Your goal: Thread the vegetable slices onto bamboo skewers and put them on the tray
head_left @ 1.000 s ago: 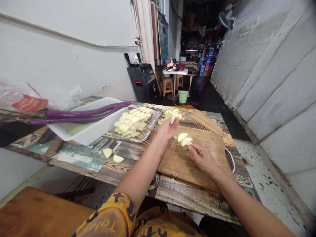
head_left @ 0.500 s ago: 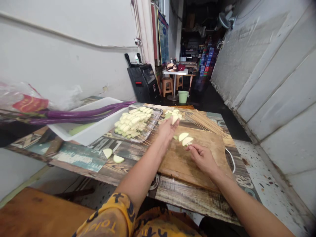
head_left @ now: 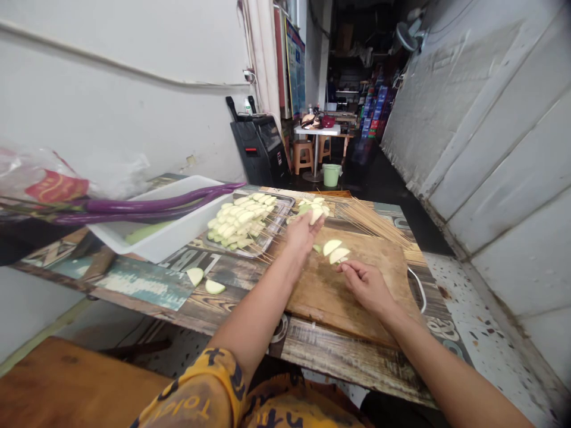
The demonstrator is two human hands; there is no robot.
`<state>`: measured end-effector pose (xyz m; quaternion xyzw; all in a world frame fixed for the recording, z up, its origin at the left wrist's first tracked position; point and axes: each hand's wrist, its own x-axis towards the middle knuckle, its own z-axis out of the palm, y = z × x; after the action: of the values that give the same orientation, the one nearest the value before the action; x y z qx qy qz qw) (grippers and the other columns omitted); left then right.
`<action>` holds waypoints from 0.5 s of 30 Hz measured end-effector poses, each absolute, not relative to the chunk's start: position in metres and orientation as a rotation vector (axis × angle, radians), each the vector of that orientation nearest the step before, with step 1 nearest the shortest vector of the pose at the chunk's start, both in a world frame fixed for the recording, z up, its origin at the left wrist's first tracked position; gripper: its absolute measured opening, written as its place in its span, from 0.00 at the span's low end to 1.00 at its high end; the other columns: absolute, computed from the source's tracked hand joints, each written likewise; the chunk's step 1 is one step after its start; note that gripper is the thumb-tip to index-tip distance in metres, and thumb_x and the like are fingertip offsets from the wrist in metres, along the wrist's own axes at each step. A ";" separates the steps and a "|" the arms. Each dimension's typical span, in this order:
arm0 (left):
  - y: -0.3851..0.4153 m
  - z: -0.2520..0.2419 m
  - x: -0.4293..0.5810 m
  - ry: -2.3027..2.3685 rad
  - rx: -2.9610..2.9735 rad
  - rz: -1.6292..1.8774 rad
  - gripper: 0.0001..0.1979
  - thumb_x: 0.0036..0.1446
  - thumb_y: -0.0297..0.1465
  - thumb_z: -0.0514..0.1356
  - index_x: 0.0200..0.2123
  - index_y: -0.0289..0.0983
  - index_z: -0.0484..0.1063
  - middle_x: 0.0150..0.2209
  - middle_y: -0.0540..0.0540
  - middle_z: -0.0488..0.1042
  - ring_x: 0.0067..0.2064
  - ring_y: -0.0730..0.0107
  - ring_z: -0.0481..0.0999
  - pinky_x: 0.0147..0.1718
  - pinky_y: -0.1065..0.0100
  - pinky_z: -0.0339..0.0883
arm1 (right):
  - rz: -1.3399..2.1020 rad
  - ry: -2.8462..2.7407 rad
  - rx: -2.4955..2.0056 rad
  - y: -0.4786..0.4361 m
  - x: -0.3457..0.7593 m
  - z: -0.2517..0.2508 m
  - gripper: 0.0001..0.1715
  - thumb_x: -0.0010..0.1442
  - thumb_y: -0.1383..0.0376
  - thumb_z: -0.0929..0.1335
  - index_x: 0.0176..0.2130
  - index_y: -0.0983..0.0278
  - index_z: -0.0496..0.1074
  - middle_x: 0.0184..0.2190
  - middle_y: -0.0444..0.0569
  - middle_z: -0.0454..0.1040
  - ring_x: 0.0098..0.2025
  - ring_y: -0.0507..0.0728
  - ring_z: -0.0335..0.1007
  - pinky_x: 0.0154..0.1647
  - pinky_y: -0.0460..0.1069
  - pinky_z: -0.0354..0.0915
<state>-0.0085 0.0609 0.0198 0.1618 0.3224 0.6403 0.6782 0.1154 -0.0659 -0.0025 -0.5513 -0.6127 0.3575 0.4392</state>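
My right hand pinches a thin skewer, mostly hidden by the fingers, over the wooden cutting board. At its tip are pale half-moon vegetable slices. My left hand reaches to the far edge of the board, its fingers closed on a pale vegetable slice beside a small pile of similar slices. Left of that hand, a metal tray bears stacked, skewered slices, with sticks pointing toward the board. Two loose slices lie on the table's left part.
A white plastic bin stands at the left with long purple eggplants across it, near a plastic bag. Bare bamboo skewers lie behind the board. Beyond the table are a black speaker-like machine and a green bucket.
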 end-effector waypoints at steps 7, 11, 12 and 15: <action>0.062 0.019 -0.009 0.729 0.385 1.451 0.03 0.54 0.22 0.56 0.30 0.29 0.69 0.32 0.41 0.75 0.32 0.71 0.77 0.32 0.72 0.73 | 0.922 -1.519 -1.362 -0.066 0.116 -0.003 0.19 0.55 0.54 0.61 0.32 0.66 0.71 0.14 0.38 0.53 0.17 0.48 0.47 0.18 0.45 0.46; 0.062 0.020 -0.009 0.741 0.355 1.452 0.02 0.54 0.22 0.57 0.30 0.29 0.69 0.33 0.41 0.75 0.33 0.70 0.78 0.34 0.72 0.73 | 0.917 -1.518 -1.369 -0.066 0.116 -0.004 0.19 0.55 0.54 0.62 0.32 0.67 0.71 0.15 0.39 0.54 0.17 0.48 0.47 0.18 0.44 0.45; 0.062 0.020 -0.009 0.744 0.344 1.454 0.01 0.53 0.22 0.58 0.30 0.29 0.69 0.33 0.41 0.75 0.33 0.70 0.78 0.34 0.72 0.73 | 0.926 -1.514 -1.371 -0.066 0.116 -0.005 0.19 0.55 0.54 0.62 0.32 0.67 0.71 0.15 0.39 0.54 0.17 0.48 0.47 0.18 0.44 0.45; 0.062 0.021 -0.009 0.744 0.328 1.455 0.01 0.52 0.23 0.59 0.30 0.29 0.69 0.32 0.41 0.75 0.34 0.70 0.77 0.34 0.72 0.74 | 0.963 -1.500 -1.368 -0.067 0.116 -0.004 0.20 0.55 0.53 0.62 0.32 0.67 0.70 0.14 0.38 0.53 0.16 0.48 0.46 0.17 0.44 0.44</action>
<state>-0.0093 0.0615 0.0208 0.1455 0.3306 0.6460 0.6724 0.1156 -0.0666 -0.0043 -0.5491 -0.6018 0.3863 0.4326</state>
